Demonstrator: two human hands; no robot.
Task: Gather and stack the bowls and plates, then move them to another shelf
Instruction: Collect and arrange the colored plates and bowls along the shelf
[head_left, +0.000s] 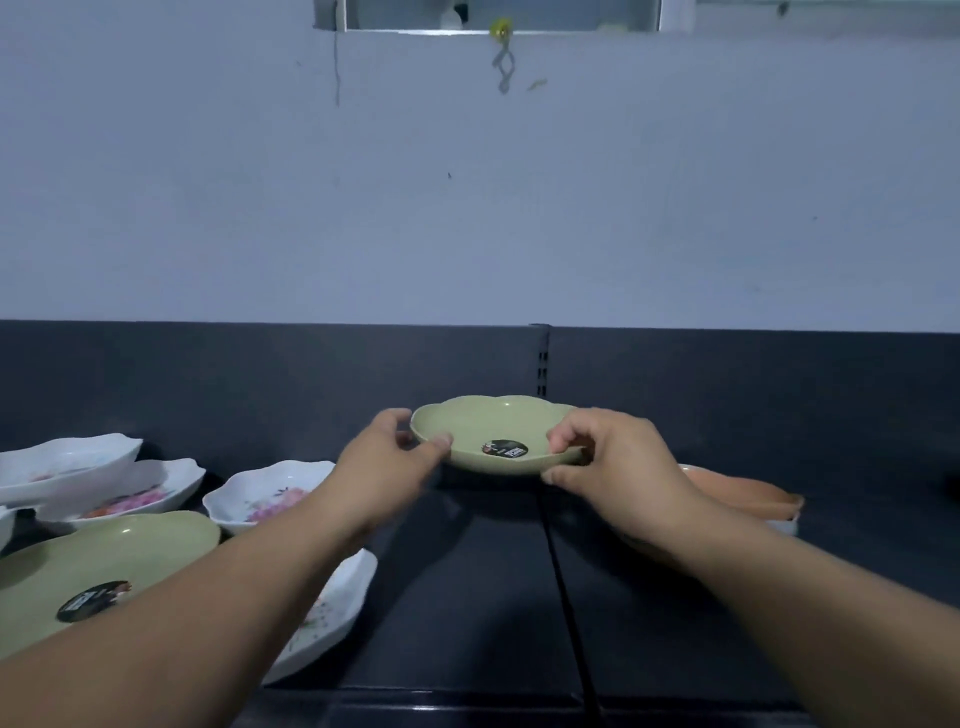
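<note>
A pale green scalloped plate (493, 431) with a black sticker hangs just above the dark shelf (467, 597) at centre. My left hand (389, 457) pinches its left rim and my right hand (608, 462) pinches its right rim. A second, larger green plate (119, 551) with a black sticker lies at the lower left, partly under my left forearm. Around it are white flowered bowls: one at mid-left (265, 493), one under my forearm (332, 613), and two at the far left (130, 493). An orange dish (748, 491) sits to the right, behind my right wrist.
The shelf has a dark back panel with a slotted upright (542, 364) at centre. A seam (566, 597) runs toward me between two shelf boards. Above is a pale wall. The shelf's front edge (467, 696) runs along the bottom of the view.
</note>
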